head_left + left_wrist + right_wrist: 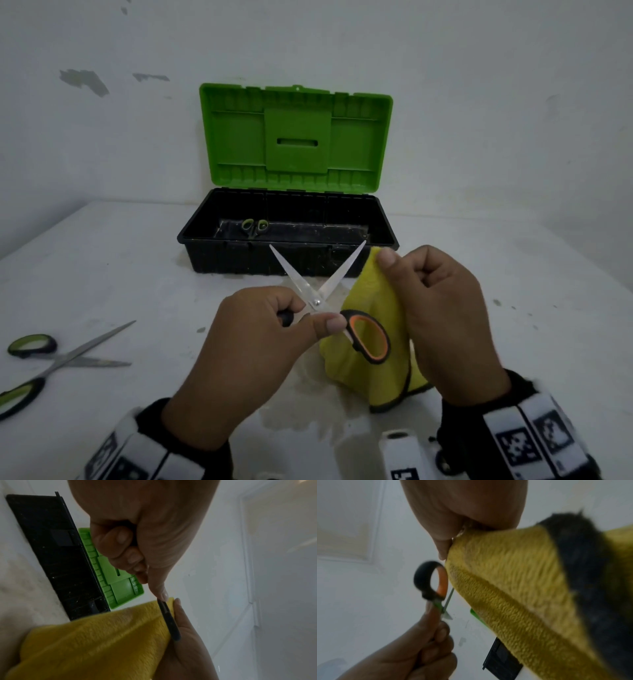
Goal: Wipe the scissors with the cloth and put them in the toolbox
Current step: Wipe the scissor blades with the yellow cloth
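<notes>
My left hand [270, 318] grips one black handle of the orange-and-black scissors [318, 291], thumb near the pivot. Their blades are spread wide in a V, tips pointing toward the toolbox [212, 236]. The free orange-lined handle loop [368, 337] hangs in front of the yellow cloth [363, 301]. My right hand [424, 284] pinches that cloth beside the right blade. In the left wrist view the fingers [120, 547] curl round the handle above the cloth [96, 635]. The right wrist view shows the loop [429, 580] next to the cloth [505, 574].
The black toolbox stands open with its green lid [294, 137] upright against the wall; a small green-handled pair of scissors [254, 226] lies inside. A larger green-handled pair [58, 363] lies open on the white table at the left.
</notes>
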`<state>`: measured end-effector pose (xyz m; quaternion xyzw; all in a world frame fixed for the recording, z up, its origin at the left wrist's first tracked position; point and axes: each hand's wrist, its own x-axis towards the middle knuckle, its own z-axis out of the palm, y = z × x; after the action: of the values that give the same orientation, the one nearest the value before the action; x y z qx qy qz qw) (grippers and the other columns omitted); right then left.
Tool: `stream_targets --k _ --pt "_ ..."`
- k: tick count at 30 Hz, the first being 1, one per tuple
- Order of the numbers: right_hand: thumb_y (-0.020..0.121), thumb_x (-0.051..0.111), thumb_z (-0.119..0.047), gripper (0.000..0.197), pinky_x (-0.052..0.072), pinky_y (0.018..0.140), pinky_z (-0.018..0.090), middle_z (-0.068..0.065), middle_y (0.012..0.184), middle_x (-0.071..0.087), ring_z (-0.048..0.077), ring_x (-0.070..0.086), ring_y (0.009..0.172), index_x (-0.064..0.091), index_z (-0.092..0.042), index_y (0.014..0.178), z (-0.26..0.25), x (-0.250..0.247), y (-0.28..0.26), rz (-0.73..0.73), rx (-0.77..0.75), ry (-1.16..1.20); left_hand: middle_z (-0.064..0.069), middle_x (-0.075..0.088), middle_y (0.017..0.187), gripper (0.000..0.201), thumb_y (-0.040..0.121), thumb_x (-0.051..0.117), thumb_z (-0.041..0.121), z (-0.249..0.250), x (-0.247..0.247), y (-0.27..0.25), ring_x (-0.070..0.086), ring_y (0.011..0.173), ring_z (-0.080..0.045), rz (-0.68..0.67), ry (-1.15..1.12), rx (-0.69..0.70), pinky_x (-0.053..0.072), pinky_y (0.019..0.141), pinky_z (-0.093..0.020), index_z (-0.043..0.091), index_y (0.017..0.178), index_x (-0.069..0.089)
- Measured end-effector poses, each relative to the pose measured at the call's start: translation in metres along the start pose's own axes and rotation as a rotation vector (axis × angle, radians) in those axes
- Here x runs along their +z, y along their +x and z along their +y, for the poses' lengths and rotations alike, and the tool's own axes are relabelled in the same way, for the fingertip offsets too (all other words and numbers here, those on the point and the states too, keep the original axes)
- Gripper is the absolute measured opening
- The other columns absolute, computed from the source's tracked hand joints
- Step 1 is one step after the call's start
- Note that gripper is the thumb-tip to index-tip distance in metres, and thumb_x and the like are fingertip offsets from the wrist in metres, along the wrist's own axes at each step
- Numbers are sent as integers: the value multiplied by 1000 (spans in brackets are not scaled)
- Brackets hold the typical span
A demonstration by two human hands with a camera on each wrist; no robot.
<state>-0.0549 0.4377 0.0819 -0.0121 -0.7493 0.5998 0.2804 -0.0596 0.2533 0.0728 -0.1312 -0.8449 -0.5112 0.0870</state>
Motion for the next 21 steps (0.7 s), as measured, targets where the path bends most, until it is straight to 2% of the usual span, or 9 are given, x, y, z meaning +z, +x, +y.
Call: stream_targets --k 4,7,11,15,19,21 --pt "80 73 -30 22 46 47 18 -5 54 63 7 58 49 68 -10 75 -3 6 -10 -231 19 118 9 37 43 45 56 75 59 7 0 0 32 41 -6 -46 -42 -12 30 41 -16 16 56 63" --pt "73 77 -21 17 51 52 21 2 62 70 12 66 56 69 -8 79 1 5 -10 -353 139 258 9 37 41 41 55 76 56 10 -3 0 32 39 -6 -46 -40 4 28 40 -15 18 54 61" --pt "61 87 -22 25 49 49 25 6 58 64 16 58 49 65 -13 70 8 7 -8 -447 358 402 9 38 43 40 53 74 61 11 -3 -1 34 41 -7 -49 7 62 30 41 -16 23 54 62" --pt "60 83 -23 28 44 42 22 7 53 57 15 51 41 59 -11 66 6 6 -4 -382 382 408 7 40 45 42 52 72 66 10 -2 -2 35 43 -6 -64 9 72 31 41 -17 26 60 64" --pt "56 87 -30 32 52 57 31 18 68 58 27 60 61 60 -15 62 13 3 7 -220 316 424 7 38 44 45 53 72 66 8 -2 -2 34 42 -6 -67 13 63 32 42 -19 23 54 60" --pt "60 87 -26 30 51 53 28 17 65 58 25 58 57 59 -14 63 12 4 4 -264 302 411 8 38 44 44 52 72 66 8 -3 -1 33 43 -6 -75 6 57 31 42 -19 24 54 61"
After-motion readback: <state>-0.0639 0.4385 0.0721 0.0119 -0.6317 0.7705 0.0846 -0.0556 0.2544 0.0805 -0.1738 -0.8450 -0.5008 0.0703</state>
